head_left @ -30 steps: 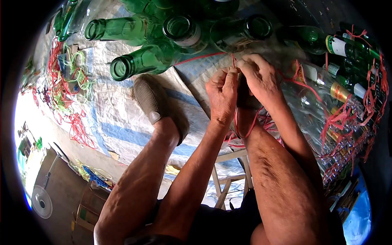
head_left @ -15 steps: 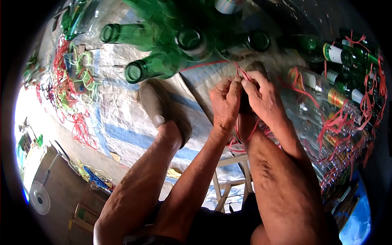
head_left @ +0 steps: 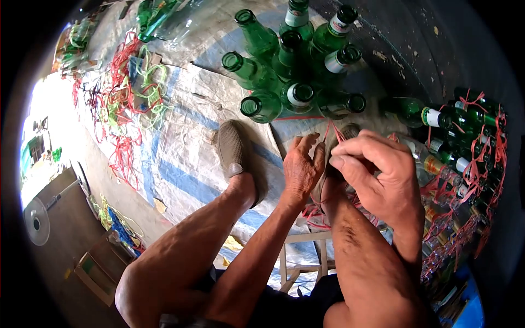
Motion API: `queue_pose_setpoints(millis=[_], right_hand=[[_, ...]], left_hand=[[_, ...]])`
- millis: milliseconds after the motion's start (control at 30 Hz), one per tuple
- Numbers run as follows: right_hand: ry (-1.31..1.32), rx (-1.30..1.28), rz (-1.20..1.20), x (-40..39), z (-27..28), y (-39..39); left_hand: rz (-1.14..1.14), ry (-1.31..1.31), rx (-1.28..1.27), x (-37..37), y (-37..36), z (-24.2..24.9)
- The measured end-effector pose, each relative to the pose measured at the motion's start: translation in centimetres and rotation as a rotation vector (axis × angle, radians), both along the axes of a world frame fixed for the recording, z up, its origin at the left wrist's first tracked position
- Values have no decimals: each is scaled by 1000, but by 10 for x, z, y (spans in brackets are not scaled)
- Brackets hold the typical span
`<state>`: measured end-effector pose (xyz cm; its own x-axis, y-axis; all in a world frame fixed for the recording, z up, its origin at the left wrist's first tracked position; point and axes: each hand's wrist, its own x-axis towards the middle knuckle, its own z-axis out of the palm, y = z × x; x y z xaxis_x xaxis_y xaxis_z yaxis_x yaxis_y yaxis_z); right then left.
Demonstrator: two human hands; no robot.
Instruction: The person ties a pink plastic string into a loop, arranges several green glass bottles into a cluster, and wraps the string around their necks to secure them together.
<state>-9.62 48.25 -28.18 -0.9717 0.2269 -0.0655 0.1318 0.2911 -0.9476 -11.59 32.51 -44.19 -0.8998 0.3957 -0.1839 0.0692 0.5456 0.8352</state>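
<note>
Several green glass bottles (head_left: 260, 35) stand upright in a cluster, with a red plastic string (head_left: 298, 117) running low across their near side. Loose strands of it rise toward my hands in front of the bundle. My left hand (head_left: 302, 169) is beside the strands, its thumb and fingers apart. Raised nearer to the camera, my right hand (head_left: 385, 175) has its thumb and index finger pinched together, and a strand runs to them. The string's end at that pinch is hidden. Both hands are above my right shoe (head_left: 350, 131).
Tangled red and green strings (head_left: 123, 87) lie at the left. On the right lie stacked bottles (head_left: 432, 117) tied with red string. My left shoe (head_left: 232, 147) rests on the striped sheet (head_left: 186, 177). A wooden stool frame (head_left: 306, 238) and a fan (head_left: 37, 221) are in view.
My hands have moved apart; the right one has come up toward the camera, and the left one's fingers have loosened. The view has shifted, showing more of the bottle cluster.
</note>
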Motion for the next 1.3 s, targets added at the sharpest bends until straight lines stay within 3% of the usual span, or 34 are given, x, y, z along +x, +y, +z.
queue_pose_setpoints(millis=[67,200,367,600,667,867,967,1300], right_hand=[[145,161,-18,-19,10,3],[169,209,-101,-41,20,9],[204,196,-242,-48,29,19],[113,119,-384,-38,18,24],[106,124,-415,-36,13,26],[40,6,-489,-32,7,28],[38,-31,-501,-30,4,26],[102,-44,-524,-28,-5,31]], left_hand=[[4,84,-118,-5,1,6],[284,119,83,-11,17,43],[297,332,308,-25,42,82],[439,210,376,-29,52,94],[382,307,270,-33,51,94],[256,191,225,-54,53,89],[240,277,165,-61,50,77],[194,263,220,-61,41,84]])
